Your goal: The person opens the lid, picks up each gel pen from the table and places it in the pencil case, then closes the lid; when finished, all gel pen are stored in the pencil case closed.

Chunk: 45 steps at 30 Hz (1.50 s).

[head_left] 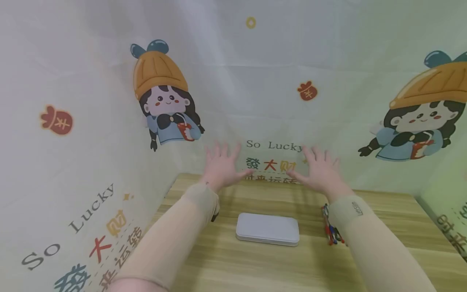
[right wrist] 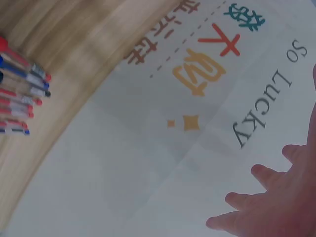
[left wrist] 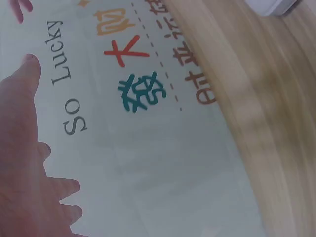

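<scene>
Both hands are raised over the far part of the wooden table, fingers spread and holding nothing. My left hand (head_left: pixel 221 168) is left of centre in the head view, its thumb pointing inward. On the other side, my right hand (head_left: pixel 321 172) mirrors it, thumb also inward. A closed white pencil case (head_left: pixel 268 228) lies on the table between the forearms. Beside the right forearm lies a bunch of pens (head_left: pixel 330 227), partly hidden by the sleeve. In the right wrist view, the pens (right wrist: pixel 22 94) show red, blue and black parts.
A pale printed cloth (head_left: pixel 226 89) with cartoon figures and lettering hangs behind and beside the table. The wooden table (head_left: pixel 219 259) has its far edge close to the cloth. A small dark object (head_left: pixel 215 215) shows at the left cuff.
</scene>
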Each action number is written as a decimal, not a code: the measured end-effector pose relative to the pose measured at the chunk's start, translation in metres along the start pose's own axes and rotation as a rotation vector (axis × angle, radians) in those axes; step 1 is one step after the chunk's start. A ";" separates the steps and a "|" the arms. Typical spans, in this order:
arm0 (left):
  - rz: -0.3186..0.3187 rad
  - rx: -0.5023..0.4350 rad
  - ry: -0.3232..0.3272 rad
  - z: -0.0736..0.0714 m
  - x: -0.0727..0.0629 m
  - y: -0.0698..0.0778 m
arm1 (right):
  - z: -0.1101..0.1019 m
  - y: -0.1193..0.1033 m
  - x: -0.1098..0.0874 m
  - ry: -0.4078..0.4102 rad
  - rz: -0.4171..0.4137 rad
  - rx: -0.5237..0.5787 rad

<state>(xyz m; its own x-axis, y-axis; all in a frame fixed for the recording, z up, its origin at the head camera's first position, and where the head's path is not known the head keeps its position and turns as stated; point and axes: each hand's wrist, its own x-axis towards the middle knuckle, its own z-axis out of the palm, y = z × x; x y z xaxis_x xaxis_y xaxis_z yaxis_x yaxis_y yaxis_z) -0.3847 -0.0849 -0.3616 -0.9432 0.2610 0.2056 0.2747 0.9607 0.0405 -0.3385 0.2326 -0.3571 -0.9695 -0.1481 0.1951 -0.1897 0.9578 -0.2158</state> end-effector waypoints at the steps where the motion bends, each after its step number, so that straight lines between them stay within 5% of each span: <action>1: 0.011 0.003 0.004 0.004 -0.002 0.002 | 0.005 0.001 -0.002 0.010 -0.009 0.002; 12: 0.145 -0.168 0.013 0.065 -0.041 0.010 | 0.068 -0.006 -0.038 0.031 -0.195 0.129; 21: 0.147 -0.311 -0.028 0.112 -0.066 0.010 | 0.107 -0.008 -0.060 -0.033 -0.223 0.165; 32: 0.132 -0.509 -0.160 0.132 -0.088 0.011 | 0.132 -0.001 -0.081 -0.099 -0.272 0.209; 45: 0.183 -0.704 -0.206 0.153 -0.103 -0.005 | 0.144 0.004 -0.094 -0.100 -0.339 0.262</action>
<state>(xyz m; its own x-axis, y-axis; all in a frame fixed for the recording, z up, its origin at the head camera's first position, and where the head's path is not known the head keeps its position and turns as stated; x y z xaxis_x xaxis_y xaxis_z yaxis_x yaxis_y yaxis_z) -0.3173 -0.1027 -0.5323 -0.8678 0.4895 0.0852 0.4199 0.6308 0.6525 -0.2705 0.2146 -0.5138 -0.8536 -0.4786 0.2057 -0.5199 0.7584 -0.3931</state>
